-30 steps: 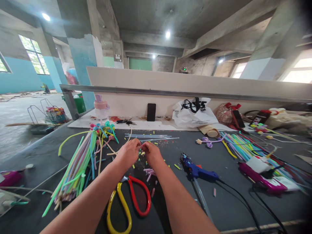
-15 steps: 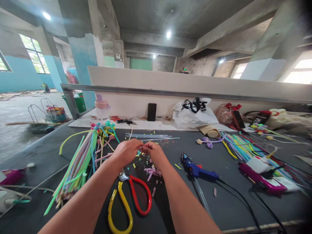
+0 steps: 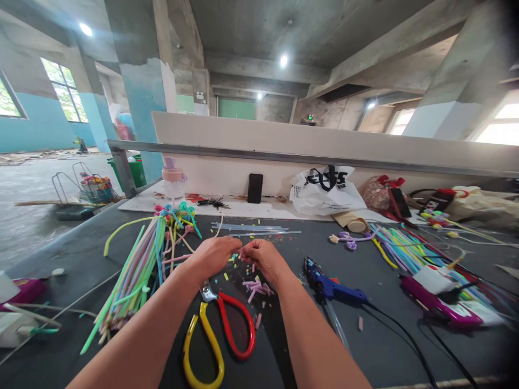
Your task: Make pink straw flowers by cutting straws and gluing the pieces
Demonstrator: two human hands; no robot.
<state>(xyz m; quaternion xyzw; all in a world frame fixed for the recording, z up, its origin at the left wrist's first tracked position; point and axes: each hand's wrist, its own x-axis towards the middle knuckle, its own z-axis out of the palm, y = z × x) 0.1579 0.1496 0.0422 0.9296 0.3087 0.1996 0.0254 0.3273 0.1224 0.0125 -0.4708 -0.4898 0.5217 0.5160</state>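
Over the dark table, my left hand (image 3: 214, 255) and my right hand (image 3: 261, 256) are close together with their fingertips pinched. Anything between the fingers is too small to make out. Below them lie short cut pink pieces (image 3: 257, 288) and tiny yellow and blue bits. Scissors (image 3: 208, 293) with one yellow and one red handle rest under my left wrist, handles spread. To the left, a bundle of fuzzy pipe cleaners (image 3: 135, 270) has coloured knotted ends. On the right sits a blue glue gun (image 3: 338, 290) with a clear glue stick behind it.
Clear glue sticks (image 3: 259, 229) lie beyond my hands. A bottle (image 3: 173, 183), a phone (image 3: 255, 188) and a white bag (image 3: 324, 189) stand along the back panel. More pipe cleaners (image 3: 405, 248) and a purple power strip (image 3: 440, 308) occupy the right, with cables trailing.
My right hand's fingertips have drawn slightly away from my left's and its fingers have shifted. The whole view has moved a little; the things on the table stay put.
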